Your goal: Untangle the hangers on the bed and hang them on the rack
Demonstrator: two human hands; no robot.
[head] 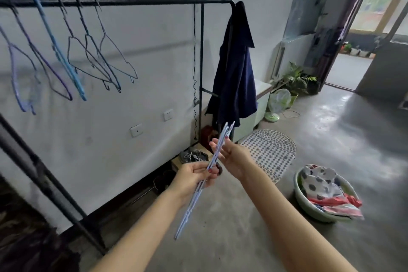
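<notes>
At the far left, a black metal clothes rack stands against a white wall, its slanted leg running down to the floor. Six empty hangers hang from its front rail: a purple-blue hanger at the left edge, a dark purple hanger beside it, a light blue plastic hanger, then three thin wire hangers crowded close and overlapping. Below them, two wall sockets sit low on the wall.

In the middle foreground, the left hand grips a bundle of pale blue-white hangers seen edge-on, its fingers curled round them near their middle; the bundle slants from low left, above the floor, up to the right. The right hand meets the same bundle higher up, with fingers fairly straight and spread and the hangers passing between them; whether it truly clasps them I cannot tell. Behind the hands, shoes lie at the foot of the wall.

A dark navy garment is draped over the rack's right end. Further right lie a dotted oval mat on the grey concrete floor, a small green fan, a potted plant, and a green basin filled with patterned laundry.
</notes>
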